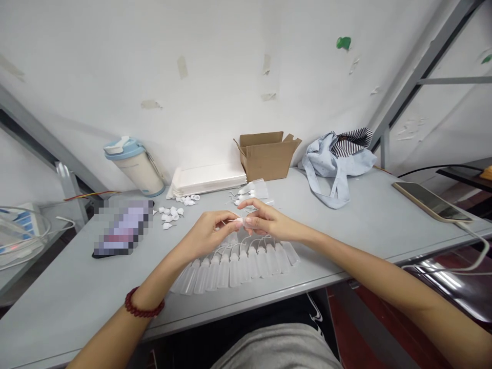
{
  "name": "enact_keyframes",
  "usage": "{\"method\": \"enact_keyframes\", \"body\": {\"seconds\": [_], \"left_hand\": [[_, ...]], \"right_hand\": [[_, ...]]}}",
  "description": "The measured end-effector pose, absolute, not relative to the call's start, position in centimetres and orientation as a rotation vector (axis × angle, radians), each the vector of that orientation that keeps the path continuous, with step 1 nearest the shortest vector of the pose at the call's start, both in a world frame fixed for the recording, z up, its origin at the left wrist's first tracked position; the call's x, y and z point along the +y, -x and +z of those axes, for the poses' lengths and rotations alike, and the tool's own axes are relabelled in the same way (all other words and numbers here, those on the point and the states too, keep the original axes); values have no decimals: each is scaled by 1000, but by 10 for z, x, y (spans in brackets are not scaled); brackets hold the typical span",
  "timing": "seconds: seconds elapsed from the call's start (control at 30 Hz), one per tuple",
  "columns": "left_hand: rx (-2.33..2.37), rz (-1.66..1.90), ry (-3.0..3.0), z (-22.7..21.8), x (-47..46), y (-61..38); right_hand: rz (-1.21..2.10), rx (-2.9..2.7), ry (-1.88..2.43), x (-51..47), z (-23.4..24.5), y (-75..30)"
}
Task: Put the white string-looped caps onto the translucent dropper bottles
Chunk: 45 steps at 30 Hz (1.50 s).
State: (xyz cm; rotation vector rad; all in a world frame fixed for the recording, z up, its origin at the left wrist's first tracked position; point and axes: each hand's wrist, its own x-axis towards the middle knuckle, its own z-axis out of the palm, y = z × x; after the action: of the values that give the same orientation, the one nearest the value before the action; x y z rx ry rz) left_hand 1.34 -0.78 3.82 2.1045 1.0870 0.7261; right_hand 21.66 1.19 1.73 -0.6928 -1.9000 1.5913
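My left hand [209, 233] and my right hand [265, 220] meet above the grey table [365, 220], both pinching a small clear plastic bottle [240, 223] between fingertips. Just below them lies a row of several small translucent squeeze bottles [234, 266] with thin tethered caps, laid side by side near the table's front edge. A scatter of small white caps [171, 215] sits to the left behind my hands, and more white caps and clear pieces [251, 192] lie behind them. A red bead bracelet [142, 307] is on my left wrist.
An open cardboard box [267, 154] and a stack of white sheets [209, 180] stand at the back by the wall. A blue-lidded jug [134, 164] is at the back left, a blue cloth bag [338, 159] at the back right, a phone [432, 202] with cable on the right.
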Motion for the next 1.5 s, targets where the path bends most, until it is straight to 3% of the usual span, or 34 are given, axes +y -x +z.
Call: {"method": "enact_keyframes", "body": {"seconds": [0.17,0.37,0.8,0.9,1.07,1.17,1.27,1.5], "left_hand": [[1069,877,-2131,40,-10,-16],[1173,715,-1942,39,-6,-16],[1051,732,-1956,41,-10,-20],[1118,758,-1862,38,-6,-17],[1199,760,-1717,37,-1,-13],[1144,689,-1712,38,-2,-13],[1100,766,-1735,36,-5,-16],[1178,961,-2221,27,-8,-20]], "right_hand": [[1651,-1813,718,17,16,-217],[1551,-1885,706,13,21,-215],[1712,-1852,735,15,22,-217],[1405,-2003,798,15,19,-215],[444,-2219,767,20,5,-215],[266,-2227,707,19,2,-215],[393,-2159,753,17,8,-214],[1109,-1954,930,22,17,-214]]}}
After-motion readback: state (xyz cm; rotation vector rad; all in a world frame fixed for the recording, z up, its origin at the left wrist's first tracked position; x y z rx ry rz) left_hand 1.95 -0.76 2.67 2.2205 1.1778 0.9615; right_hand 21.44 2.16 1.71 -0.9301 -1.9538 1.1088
